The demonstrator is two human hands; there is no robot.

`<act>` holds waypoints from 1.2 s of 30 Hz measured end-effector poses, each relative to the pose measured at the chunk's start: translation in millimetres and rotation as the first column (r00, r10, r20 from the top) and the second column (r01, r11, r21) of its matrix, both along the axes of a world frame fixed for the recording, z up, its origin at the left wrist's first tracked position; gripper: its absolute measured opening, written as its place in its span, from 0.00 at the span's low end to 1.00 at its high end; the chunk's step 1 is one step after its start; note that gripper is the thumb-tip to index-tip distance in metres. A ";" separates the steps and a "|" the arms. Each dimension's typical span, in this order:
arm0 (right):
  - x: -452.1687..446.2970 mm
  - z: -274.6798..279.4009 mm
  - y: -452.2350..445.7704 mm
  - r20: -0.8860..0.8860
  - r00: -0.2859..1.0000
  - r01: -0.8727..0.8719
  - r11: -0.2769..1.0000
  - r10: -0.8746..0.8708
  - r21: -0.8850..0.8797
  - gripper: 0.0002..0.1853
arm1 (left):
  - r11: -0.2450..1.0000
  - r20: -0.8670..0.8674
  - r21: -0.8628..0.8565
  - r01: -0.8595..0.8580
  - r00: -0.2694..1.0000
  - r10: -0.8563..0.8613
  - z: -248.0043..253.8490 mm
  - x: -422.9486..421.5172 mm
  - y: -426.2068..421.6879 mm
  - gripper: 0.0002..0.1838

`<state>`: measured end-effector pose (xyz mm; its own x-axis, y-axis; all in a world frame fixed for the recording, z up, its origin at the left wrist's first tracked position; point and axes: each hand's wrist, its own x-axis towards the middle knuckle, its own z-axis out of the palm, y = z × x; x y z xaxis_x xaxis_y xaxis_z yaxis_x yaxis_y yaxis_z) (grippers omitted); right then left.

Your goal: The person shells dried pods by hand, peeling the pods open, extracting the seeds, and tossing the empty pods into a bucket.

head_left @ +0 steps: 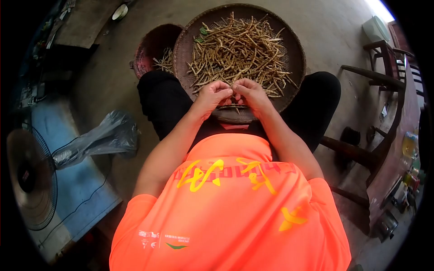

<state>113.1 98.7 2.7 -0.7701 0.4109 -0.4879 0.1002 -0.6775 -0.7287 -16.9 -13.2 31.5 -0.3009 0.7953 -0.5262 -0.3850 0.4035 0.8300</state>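
My left hand (pixel 212 95) and my right hand (pixel 251 94) meet over the near side of a round woven tray (pixel 298 54). The fingertips of both are pinched together on what looks like a dry bean pod, mostly hidden by the fingers. A heap of long, thin, brown dry bean pods (pixel 239 49) fills the tray just beyond my hands. A few green leaf bits (pixel 203 31) lie at the heap's left edge. The tray rests between my knees, close to my lap.
Left of the tray stands a reddish bucket (pixel 147 52) with pods (pixel 166 60) in it. A fan (pixel 31 176) and a plastic bag (pixel 108 137) are at the left, by a blue-and-white surface (pixel 58 122). Wooden chairs (pixel 384 67) and a cluttered table (pixel 389 167) occupy the right.
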 end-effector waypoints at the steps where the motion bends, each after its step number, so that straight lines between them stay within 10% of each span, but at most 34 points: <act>1: -0.2 1.0 -0.4 0.006 1.000 -0.001 1.000 0.001 -0.001 0.07 | 1.000 0.014 0.008 -0.002 1.000 0.002 -2.6 -0.1 -0.3 0.08; 36: -17.6 -1.2 0.0 0.192 0.978 0.086 0.996 -0.079 -0.031 0.05 | 0.986 0.093 0.048 -0.158 0.984 0.153 -25.6 6.5 7.8 0.05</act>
<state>95.5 98.7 1.5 -0.6255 0.4468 -0.6396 0.1773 -0.7169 -0.6742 -10.4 -5.4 6.0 -0.3768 0.7711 -0.5132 -0.5127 0.2878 0.8089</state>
